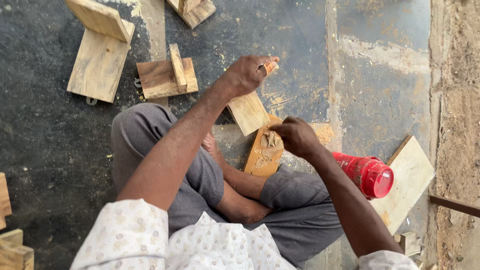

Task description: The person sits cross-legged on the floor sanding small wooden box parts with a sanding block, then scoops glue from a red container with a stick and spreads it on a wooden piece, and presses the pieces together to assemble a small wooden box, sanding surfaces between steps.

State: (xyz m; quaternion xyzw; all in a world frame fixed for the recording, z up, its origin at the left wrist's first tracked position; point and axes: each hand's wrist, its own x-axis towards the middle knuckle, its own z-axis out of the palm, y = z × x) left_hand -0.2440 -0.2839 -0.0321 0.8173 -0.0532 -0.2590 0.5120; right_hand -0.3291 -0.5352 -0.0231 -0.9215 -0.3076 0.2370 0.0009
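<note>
down low, we sit cross-legged on a dark floor (45, 165), and our grey trousers (200, 175) fill the middle of the view.

our left hand (246, 75) is up at about twelve o'clock from our knees. its fingers are curled tight around a small orange and pale thing (270, 66) that pokes out past the thumb. we cannot tell what that thing is. just under this hand lies a small pale wood block (248, 113), tilted, and the heel of the hand is close above it.

our right hand (297, 136) is at about four o'clock from the left one. its fingertips are pressed together in a pinch, and they touch the top of an orange-brown wood piece (263, 152). that piece leans by our leg and has a rough, lumpy patch near the fingers. the pale block touches its upper end.

at three o'clock from the right hand a red plastic bottle (367, 174) lies on its side, half behind our arm. it rests on a flat pale board (410, 180).

at ten o'clock from the left hand sits a brown wood piece with a strip standing on it (167, 77). farther at ten o'clock is a bigger pale wood piece (100, 55).

yellow sawdust (325, 132) lies just beside the right hand.
</note>
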